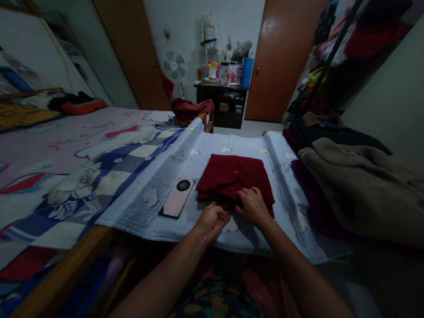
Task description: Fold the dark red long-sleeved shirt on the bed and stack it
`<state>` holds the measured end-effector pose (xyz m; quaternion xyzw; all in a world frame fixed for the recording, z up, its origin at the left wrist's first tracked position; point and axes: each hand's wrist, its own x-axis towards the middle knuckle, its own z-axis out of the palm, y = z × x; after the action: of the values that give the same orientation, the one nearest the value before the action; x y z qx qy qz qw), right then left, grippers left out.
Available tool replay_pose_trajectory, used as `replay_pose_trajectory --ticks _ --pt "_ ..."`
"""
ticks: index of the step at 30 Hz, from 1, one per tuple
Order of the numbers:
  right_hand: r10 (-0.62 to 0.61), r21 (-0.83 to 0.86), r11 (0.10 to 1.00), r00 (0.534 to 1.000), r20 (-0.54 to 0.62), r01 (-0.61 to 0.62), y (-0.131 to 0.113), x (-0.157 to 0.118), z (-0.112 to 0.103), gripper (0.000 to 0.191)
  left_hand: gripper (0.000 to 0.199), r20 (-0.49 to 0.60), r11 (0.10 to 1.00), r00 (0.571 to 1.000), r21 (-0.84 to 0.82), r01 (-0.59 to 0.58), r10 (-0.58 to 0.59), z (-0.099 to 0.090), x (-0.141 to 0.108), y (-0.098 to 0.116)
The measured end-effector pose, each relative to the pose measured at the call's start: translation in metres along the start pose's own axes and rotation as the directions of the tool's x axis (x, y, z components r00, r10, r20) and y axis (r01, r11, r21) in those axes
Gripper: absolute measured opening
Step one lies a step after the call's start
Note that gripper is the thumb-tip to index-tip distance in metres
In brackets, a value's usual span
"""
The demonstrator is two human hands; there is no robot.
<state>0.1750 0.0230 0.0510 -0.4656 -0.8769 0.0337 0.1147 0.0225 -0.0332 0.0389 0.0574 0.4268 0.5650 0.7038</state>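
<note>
A folded dark red garment (pixel 232 172) lies on a pale blue cloth (pixel 185 221) in front of me. At its near edge, my left hand (pixel 213 219) has its fingers curled and pinched at the fabric, palm turned partly up. My right hand (pixel 253 204) rests on the garment's near right part, its fingers bent and gripping the edge of the cloth there. Between the two hands the fabric is in shadow, so the exact hold is hard to see. Left of the garment lies a pink phone (pixel 179 197) with a round black camera ring.
A bed with a patterned sheet (pixel 99 137) extends to the left, edged by a wooden rail (pixel 66 274). Piled clothes, including a brown coat (pixel 361 185), stand at the right. Farther back are a crumpled red cloth (pixel 192 109), a fan (pixel 174 66) and a dark cabinet (pixel 220 104).
</note>
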Motion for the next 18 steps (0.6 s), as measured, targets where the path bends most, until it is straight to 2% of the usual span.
replay_pose_trajectory --ticks 4,9,14,18 --pt "-0.017 0.010 1.000 0.999 0.038 0.017 0.004 0.003 -0.001 0.028 0.041 -0.025 0.999 1.000 -0.037 -0.007 0.006 0.003 -0.001 -0.008" --pt "-0.029 0.019 0.999 0.997 0.067 0.028 0.009 0.009 -0.002 0.028 0.033 -0.008 0.998 0.999 0.029 0.047 -0.047 0.006 0.004 -0.023" --pt "-0.040 0.023 0.999 0.996 0.075 0.038 0.011 0.011 -0.005 0.027 0.016 -0.156 0.987 0.987 0.157 -0.015 0.039 0.015 0.019 -0.035" --pt "-0.041 0.030 0.999 0.995 0.095 0.038 0.011 0.012 -0.010 0.030 0.020 -0.211 0.980 0.977 0.200 0.009 0.034 0.020 0.030 -0.038"
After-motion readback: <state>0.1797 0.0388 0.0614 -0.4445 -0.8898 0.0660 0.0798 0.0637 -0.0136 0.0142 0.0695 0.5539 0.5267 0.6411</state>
